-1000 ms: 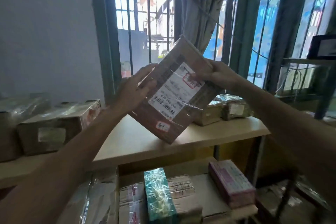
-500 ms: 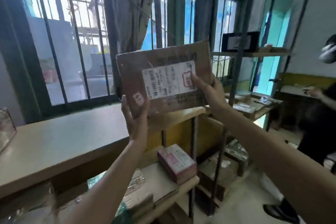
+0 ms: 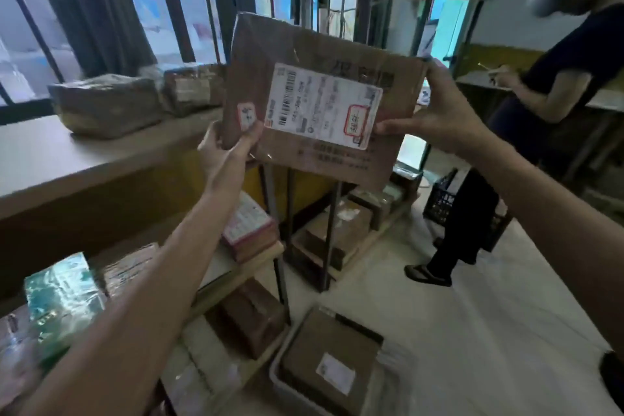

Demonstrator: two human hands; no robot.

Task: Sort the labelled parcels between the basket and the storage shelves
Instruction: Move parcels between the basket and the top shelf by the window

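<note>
I hold a flat brown cardboard parcel (image 3: 337, 54) up in front of me, its white shipping label with a red-edged sticker facing me. My left hand (image 3: 224, 149) pinches its lower left corner over a small sticker. My right hand (image 3: 435, 111) grips its right edge, thumb on the front. On the floor below stands a grey basket (image 3: 287, 385) with a brown labelled parcel (image 3: 331, 358) inside. Wooden storage shelves (image 3: 67, 159) at left carry several wrapped parcels on the upper board and lower tiers.
A second metal-framed shelf unit (image 3: 337, 213) with boxes stands behind the held parcel. A person in dark clothes (image 3: 557, 84) stands at right beside a black crate (image 3: 442, 199). Barred windows and a curtain fill the background. Pale floor lies to the right.
My view has swung to the right and down, bringing the basket, the floor and the other person into sight. The parcel stays in both hands, now tilted slightly clockwise.
</note>
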